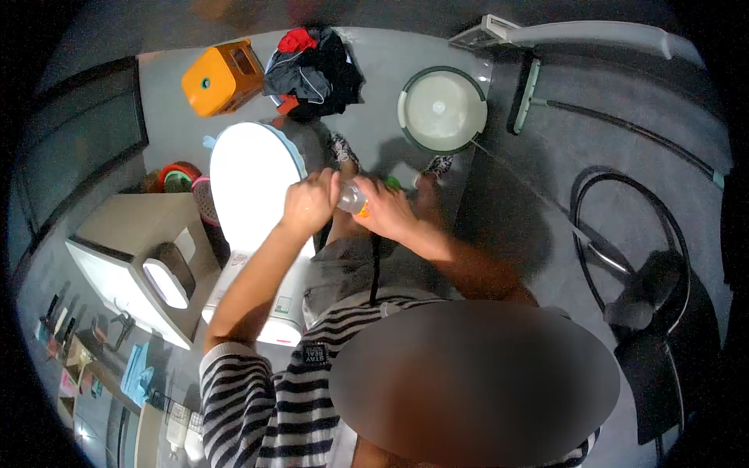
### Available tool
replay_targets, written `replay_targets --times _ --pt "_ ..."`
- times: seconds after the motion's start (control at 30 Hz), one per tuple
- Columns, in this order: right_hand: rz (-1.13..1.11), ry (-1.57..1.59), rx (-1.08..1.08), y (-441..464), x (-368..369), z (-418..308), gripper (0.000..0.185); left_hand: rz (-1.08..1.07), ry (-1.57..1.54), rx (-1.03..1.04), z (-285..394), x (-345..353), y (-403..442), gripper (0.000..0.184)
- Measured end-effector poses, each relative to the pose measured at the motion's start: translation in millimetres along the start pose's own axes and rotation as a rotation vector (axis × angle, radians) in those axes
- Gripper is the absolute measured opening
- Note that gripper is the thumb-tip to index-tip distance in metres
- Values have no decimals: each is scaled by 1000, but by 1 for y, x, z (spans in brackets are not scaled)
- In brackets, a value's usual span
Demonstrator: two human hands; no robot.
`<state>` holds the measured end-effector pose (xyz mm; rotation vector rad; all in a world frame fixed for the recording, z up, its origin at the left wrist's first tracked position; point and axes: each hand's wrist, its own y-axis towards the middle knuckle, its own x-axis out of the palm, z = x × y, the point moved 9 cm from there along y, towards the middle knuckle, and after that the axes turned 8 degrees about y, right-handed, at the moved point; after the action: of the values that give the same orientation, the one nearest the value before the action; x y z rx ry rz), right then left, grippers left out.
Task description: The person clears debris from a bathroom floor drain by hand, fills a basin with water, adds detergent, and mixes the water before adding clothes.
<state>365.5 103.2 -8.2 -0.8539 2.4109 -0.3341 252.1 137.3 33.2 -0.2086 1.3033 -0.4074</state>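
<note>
A clear plastic bottle [351, 198] with an orange patch on it lies between my two hands, in front of my thighs. My left hand [310, 203] is closed at the bottle's left end, its fingers curled and mostly hiding that end. Around the side with the orange patch, my right hand [387, 207] is wrapped. A small green piece [392, 183] shows just beyond my right fingers; whether it belongs to the bottle I cannot tell. Left of and below my left hand is the white toilet lid [253, 179].
An orange stool [222, 79] and a pile of dark and red clothes [316, 74] are on the floor ahead. A round pale basin [442, 109] stands farther right, near a floor squeegee [527, 95]. A sink cabinet [144, 249] is at left; a black hose [683, 226] hangs at right.
</note>
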Motion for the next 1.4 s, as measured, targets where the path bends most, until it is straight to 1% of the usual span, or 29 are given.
replay_targets --times 0.03,0.07,0.13,0.17,0.2,0.23,0.27,0.33,0.37,0.4,0.43,0.5,0.53,0.6,0.63,0.67,0.7,0.73,0.8,0.83,1.0,1.03,1.17,1.2,1.27,1.3,1.33,1.37,1.4 --pt "-13 47 49 1 3 18 63 -200 4 -155 -3 26 8 35" --pt "-17 45 44 1 7 35 63 -355 -77 -274 -6 48 13 44" --pt "149 -220 -163 1 -4 51 61 -417 -222 -586 -37 112 11 52" --pt "134 -187 -144 -1 -14 60 62 -414 -225 -590 -42 127 14 52" --pt "133 -190 -148 -2 -20 74 62 -409 -311 -601 -49 143 17 54" --pt "148 -129 -63 -1 -25 98 62 -406 -398 -608 -54 154 23 56" --pt "156 -69 22 -2 -28 126 62 -405 -404 -612 -54 153 27 56" --pt "299 -1 316 -10 -16 218 60 -494 -324 -714 -57 153 11 57" --pt "335 23 332 -10 -14 258 56 -440 -376 -672 -57 153 7 57" --pt "329 20 335 -7 -16 276 56 -468 -347 -681 -65 165 -6 55" --pt "261 -110 552 -10 -15 306 53 -495 -316 -691 -76 180 -20 53" --pt "180 -243 769 -21 -11 368 50 -440 -309 -710 -96 198 -48 52" --pt "146 -266 828 -25 -10 394 50 -447 -311 -713 -104 200 -62 52" --pt "87 -247 861 -22 -7 433 50 -469 -454 -830 -119 210 -88 48" --pt "57 -227 867 -21 -6 446 50 -519 -487 -901 -123 210 -98 48" --pt "36 -210 869 -21 -5 455 50 -569 -517 -971 -128 211 -109 48" --pt "16 -196 872 -18 -3 464 49 -509 -484 -927 -140 220 -121 48" --pt "0 -187 874 -17 -3 469 49 -516 -484 -924 -140 214 -123 48" --pt "-10 -181 874 -13 -3 478 49 -538 -563 -992 -142 206 -127 49" --pt "-10 -183 869 -11 -4 480 49 -468 -577 -966 -143 201 -124 50" --pt "18 -181 856 -5 5 488 49 -447 -624 -946 -143 198 -121 49" --pt "45 -179 831 -3 4 485 49 -438 -643 -947 -141 199 -121 49" --pt "346 -270 472 -1 -5 446 57 -427 -640 -928 -133 196 -118 45" --pt "349 -265 472 -1 -3 447 57 -410 -646 -916 -130 194 -117 43" --pt "355 -109 637 -12 11 475 48 -430 -629 -901 -124 193 -118 40" --pt "357 -101 635 -16 18 481 48 -392 -640 -866 -122 196 -117 41" --pt "409 119 584 -15 21 478 47 -352 -653 -827 -119 195 -112 41" --pt "432 230 550 -13 21 475 47 -313 -637 -812 -118 193 -109 35" --pt "454 342 515 -11 21 472 47 -305 -632 -814 -114 195 -107 35"
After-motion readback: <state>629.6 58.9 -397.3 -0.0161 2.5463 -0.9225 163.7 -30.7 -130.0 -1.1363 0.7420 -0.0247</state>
